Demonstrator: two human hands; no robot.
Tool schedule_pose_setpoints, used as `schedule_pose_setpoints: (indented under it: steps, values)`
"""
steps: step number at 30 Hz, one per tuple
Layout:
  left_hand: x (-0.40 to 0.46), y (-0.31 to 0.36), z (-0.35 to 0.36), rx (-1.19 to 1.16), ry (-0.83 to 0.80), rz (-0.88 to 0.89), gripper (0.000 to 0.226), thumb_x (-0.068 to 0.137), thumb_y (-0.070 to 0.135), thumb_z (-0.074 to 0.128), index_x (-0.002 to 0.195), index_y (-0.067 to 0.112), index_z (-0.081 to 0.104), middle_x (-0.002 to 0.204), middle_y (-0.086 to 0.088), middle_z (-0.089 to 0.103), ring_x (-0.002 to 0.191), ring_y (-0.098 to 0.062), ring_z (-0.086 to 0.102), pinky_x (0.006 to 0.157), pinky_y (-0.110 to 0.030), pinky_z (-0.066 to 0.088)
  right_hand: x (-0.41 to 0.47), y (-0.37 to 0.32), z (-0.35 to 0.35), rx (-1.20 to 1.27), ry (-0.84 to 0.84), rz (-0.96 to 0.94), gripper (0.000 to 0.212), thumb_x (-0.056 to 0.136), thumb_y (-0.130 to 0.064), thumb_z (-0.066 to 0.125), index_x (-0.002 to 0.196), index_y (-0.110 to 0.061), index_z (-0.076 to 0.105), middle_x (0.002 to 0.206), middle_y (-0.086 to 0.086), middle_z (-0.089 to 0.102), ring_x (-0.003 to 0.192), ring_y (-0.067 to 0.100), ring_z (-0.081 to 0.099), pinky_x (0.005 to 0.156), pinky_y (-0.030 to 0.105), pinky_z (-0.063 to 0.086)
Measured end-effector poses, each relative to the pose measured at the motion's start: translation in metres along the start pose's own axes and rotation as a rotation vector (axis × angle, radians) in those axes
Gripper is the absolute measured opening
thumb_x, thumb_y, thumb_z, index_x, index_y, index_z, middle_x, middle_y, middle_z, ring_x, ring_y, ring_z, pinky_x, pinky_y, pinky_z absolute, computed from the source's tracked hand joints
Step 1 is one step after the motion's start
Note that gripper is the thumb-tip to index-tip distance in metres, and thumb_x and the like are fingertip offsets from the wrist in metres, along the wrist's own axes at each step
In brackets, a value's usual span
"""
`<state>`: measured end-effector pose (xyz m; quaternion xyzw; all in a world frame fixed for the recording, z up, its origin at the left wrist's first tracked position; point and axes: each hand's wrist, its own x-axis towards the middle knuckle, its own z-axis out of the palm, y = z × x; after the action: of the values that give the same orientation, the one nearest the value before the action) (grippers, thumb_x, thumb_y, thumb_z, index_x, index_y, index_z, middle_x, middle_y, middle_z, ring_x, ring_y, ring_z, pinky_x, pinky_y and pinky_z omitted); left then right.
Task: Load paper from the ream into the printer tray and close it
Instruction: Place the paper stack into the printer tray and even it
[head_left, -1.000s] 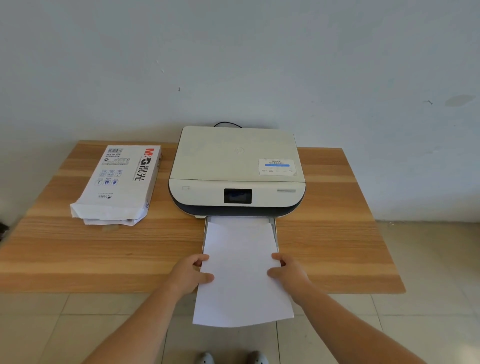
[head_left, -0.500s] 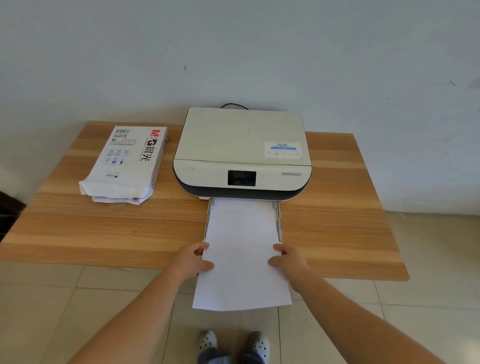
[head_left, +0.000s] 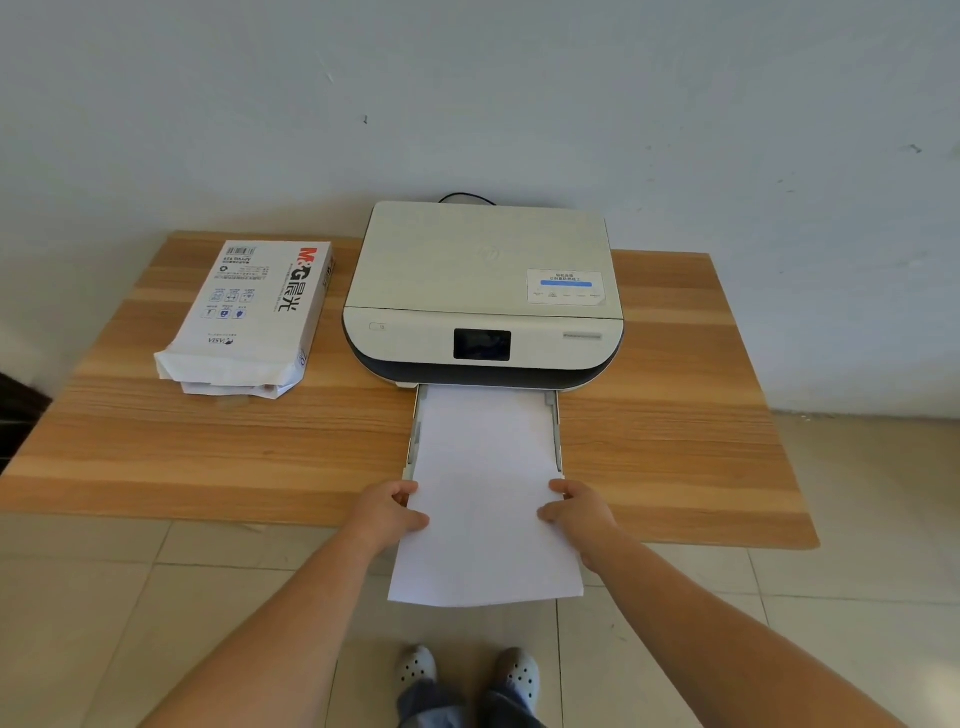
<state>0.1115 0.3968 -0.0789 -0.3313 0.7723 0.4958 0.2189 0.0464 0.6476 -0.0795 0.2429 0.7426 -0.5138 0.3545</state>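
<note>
A white printer (head_left: 483, 291) sits at the back of the wooden table (head_left: 675, 415), its tray (head_left: 557, 431) pulled out toward me. A stack of white paper (head_left: 485, 493) lies partly in the tray, its near end overhanging the table's front edge. My left hand (head_left: 387, 512) grips the stack's left edge and my right hand (head_left: 579, 512) grips its right edge, thumbs on top. The opened paper ream (head_left: 249, 317) lies flat to the left of the printer.
A white wall rises right behind the table. A black cable (head_left: 465, 197) shows behind the printer. Tiled floor (head_left: 857, 519) lies to the right and below, with my feet in pale clogs (head_left: 467, 670) under the paper's near end.
The paper and both hands have slid a little further toward the printer, so more of the stack lies in the tray. My head has tilted down, bringing my feet into view.
</note>
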Motion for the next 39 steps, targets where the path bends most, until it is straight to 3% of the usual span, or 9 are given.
schedule_pose_setpoints:
  steps: [6, 11, 14, 20, 25, 30, 39]
  values:
    - [0.004, 0.004, 0.001, -0.021, -0.007, -0.020, 0.062, 0.077, 0.004, 0.075, 0.133, 0.010, 0.052, 0.134, -0.012, 0.052, 0.121, -0.024, 0.051, 0.101, -0.033, 0.044, 0.005, -0.002, 0.002, -0.004, 0.012, 0.016, 0.055, 0.083, 0.002, 0.065, 0.133, -0.015, 0.052, 0.091, 0.003, 0.057, 0.095, 0.034, 0.065, 0.088, 0.045, 0.055]
    - [0.008, 0.004, 0.000, 0.010, 0.002, -0.022, 0.061, 0.078, 0.007, 0.075, 0.134, 0.010, 0.051, 0.133, -0.012, 0.052, 0.120, -0.025, 0.051, 0.102, -0.035, 0.043, 0.013, -0.001, 0.007, -0.010, 0.045, 0.005, 0.055, 0.082, 0.001, 0.065, 0.133, -0.015, 0.053, 0.124, 0.012, 0.057, 0.096, 0.033, 0.064, 0.088, 0.046, 0.055]
    - [0.012, 0.006, 0.000, 0.028, 0.001, -0.015, 0.060, 0.079, 0.008, 0.074, 0.134, 0.011, 0.051, 0.134, -0.012, 0.052, 0.120, -0.025, 0.051, 0.101, -0.034, 0.044, 0.016, -0.003, 0.008, -0.029, 0.052, -0.004, 0.054, 0.083, 0.000, 0.063, 0.133, -0.016, 0.052, 0.130, 0.011, 0.054, 0.097, 0.033, 0.064, 0.089, 0.046, 0.055]
    - [0.020, 0.014, -0.003, 0.049, 0.004, -0.003, 0.061, 0.078, 0.007, 0.074, 0.134, 0.011, 0.051, 0.134, -0.011, 0.053, 0.120, -0.024, 0.051, 0.104, -0.037, 0.043, 0.019, -0.012, 0.008, -0.056, 0.047, 0.002, 0.054, 0.084, 0.000, 0.061, 0.134, -0.016, 0.050, 0.092, 0.002, 0.054, 0.101, 0.036, 0.065, 0.089, 0.049, 0.055]
    - [0.027, 0.025, -0.003, 0.073, -0.004, 0.007, 0.060, 0.080, 0.007, 0.071, 0.136, 0.013, 0.048, 0.134, -0.010, 0.052, 0.119, -0.026, 0.052, 0.100, -0.038, 0.046, 0.022, -0.020, 0.006, -0.057, 0.068, -0.002, 0.053, 0.085, 0.000, 0.061, 0.134, -0.016, 0.050, 0.091, 0.002, 0.052, 0.101, 0.035, 0.064, 0.090, 0.047, 0.054]
    - [0.035, 0.032, -0.002, 0.081, -0.002, 0.013, 0.060, 0.081, 0.007, 0.070, 0.136, 0.014, 0.047, 0.134, -0.011, 0.051, 0.116, -0.027, 0.053, 0.097, -0.039, 0.049, 0.029, -0.024, 0.005, -0.075, 0.094, -0.036, 0.052, 0.085, -0.001, 0.061, 0.134, -0.017, 0.050, 0.135, 0.010, 0.052, 0.099, 0.032, 0.064, 0.090, 0.046, 0.054]
    - [0.050, 0.039, -0.001, 0.081, 0.006, 0.017, 0.060, 0.082, 0.004, 0.069, 0.137, 0.012, 0.046, 0.135, -0.011, 0.051, 0.119, -0.027, 0.051, 0.095, -0.035, 0.046, 0.041, -0.036, 0.004, -0.143, 0.113, -0.065, 0.051, 0.088, -0.004, 0.058, 0.136, -0.018, 0.049, 0.116, 0.008, 0.054, 0.092, 0.026, 0.060, 0.087, 0.042, 0.055]
